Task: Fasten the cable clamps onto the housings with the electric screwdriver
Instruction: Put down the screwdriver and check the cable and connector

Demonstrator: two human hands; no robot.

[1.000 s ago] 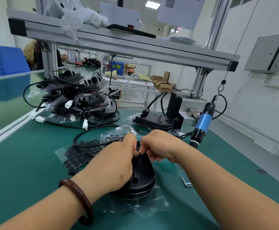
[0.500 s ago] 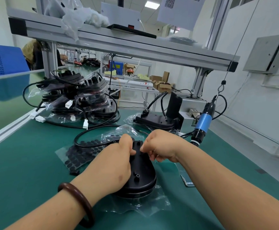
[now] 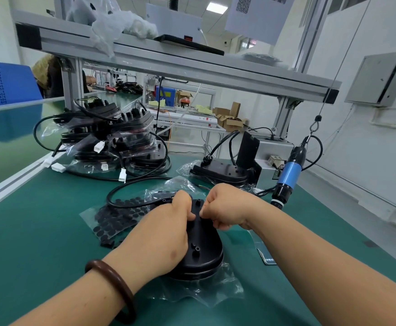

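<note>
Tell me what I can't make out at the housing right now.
Head view only:
- Cable clamp: whatever sits between the fingertips of the left hand and right hand on the housing is hidden by them.
- Electric screwdriver bit: behind the right forearm.
- Card beside the housing: print too small, partly behind that forearm.

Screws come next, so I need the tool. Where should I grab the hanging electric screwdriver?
Probably wrap the right hand round the blue barrel of the electric screwdriver, coming from the side nearest that hand: it hangs tilted, bit end down, with cable and hook crowding the top.
</note>
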